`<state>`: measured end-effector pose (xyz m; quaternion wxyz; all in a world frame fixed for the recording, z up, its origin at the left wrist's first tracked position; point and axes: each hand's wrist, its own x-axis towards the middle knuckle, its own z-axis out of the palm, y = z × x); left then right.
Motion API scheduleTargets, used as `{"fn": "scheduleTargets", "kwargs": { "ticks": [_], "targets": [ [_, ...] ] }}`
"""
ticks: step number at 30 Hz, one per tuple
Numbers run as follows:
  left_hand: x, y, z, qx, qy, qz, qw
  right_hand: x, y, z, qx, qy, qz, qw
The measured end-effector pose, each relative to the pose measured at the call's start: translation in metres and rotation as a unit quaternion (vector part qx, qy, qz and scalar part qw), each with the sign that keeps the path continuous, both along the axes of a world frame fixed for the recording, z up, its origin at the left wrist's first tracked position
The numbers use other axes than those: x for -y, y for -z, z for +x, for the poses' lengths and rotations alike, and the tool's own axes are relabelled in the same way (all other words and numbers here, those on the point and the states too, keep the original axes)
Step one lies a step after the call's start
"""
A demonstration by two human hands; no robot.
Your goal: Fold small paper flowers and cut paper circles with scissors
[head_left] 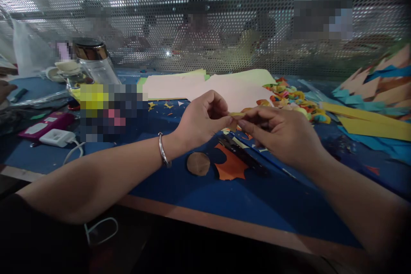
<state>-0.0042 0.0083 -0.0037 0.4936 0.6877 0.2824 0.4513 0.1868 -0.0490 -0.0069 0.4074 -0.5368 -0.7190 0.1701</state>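
Over the middle of the blue table, my left hand point(207, 115) and my right hand point(279, 132) meet fingertip to fingertip. Between them they pinch a small yellow piece of paper point(236, 116), mostly covered by the fingers. Below the hands lie an orange paper cutout point(228, 165) with a jagged edge and a round brown disc point(198, 164). A dark, long tool point(242, 152), its kind unclear, lies beside the cutout, with a thin blue stick point(272, 162) to its right.
Pale paper sheets point(173, 87) lie behind my hands, beside a heap of colourful paper pieces point(298, 102). Folded paper point(369, 85) is stacked at right. A clear bottle point(98, 66), a white charger point(58, 137) and a magenta box point(48, 124) stand left. A perforated metal screen point(224, 17) closes off the back.
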Motion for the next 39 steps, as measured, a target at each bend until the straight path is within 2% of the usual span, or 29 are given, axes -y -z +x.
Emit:
{"fn": "scheduleTargets", "kwargs": {
  "ticks": [7, 12, 15, 24, 30, 34, 39],
  "targets": [
    [0.003, 0.002, 0.002, 0.03, 0.012, -0.036, 0.999, 0.002, -0.001, -0.002, 0.0, 0.022, 0.021, 1.0],
    [0.011, 0.002, 0.006, 0.071, 0.044, -0.193, 0.978, 0.004, -0.004, -0.004, 0.014, 0.035, 0.031, 0.999],
    [0.013, 0.002, 0.007, 0.09, 0.049, -0.24, 0.965, 0.004, -0.006, -0.006, 0.022, 0.041, 0.039, 0.998],
    [0.011, 0.002, 0.007, 0.079, 0.032, -0.182, 0.98, 0.005, -0.002, -0.004, 0.061, 0.039, 0.063, 0.995],
    [0.004, 0.007, 0.005, 0.033, 0.038, -0.133, 0.99, 0.009, -0.008, -0.005, 0.038, 0.017, 0.047, 0.998],
    [0.0, 0.006, 0.001, 0.007, 0.066, -0.084, 0.994, 0.009, -0.009, -0.003, 0.028, 0.028, 0.033, 0.999],
    [0.0, 0.002, -0.003, 0.024, 0.151, -0.001, 0.988, 0.007, -0.012, -0.001, 0.018, 0.037, 0.044, 0.998]
  ]
}}
